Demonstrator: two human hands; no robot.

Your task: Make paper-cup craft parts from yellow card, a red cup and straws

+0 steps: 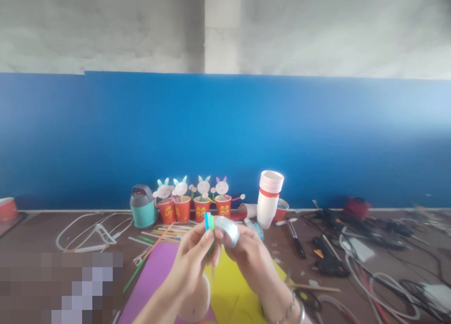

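My left hand (193,260) is raised over the table and pinches a short bundle of blue and green straws (209,220) upright between thumb and fingers. Touching it, my right hand (248,256) grips a roll of clear tape (227,230), held right against the straws. A bracelet sits on my right wrist. Under my hands lie a purple sheet (155,281) and a yellow sheet (232,291).
Along the blue wall stand several orange cups with paper bunny figures (193,199), a teal and grey container (143,206) and a stack of white paper cups (269,197). Loose straws (158,235), a glue gun (327,260), scissors, cables and white wire lie on the brown table.
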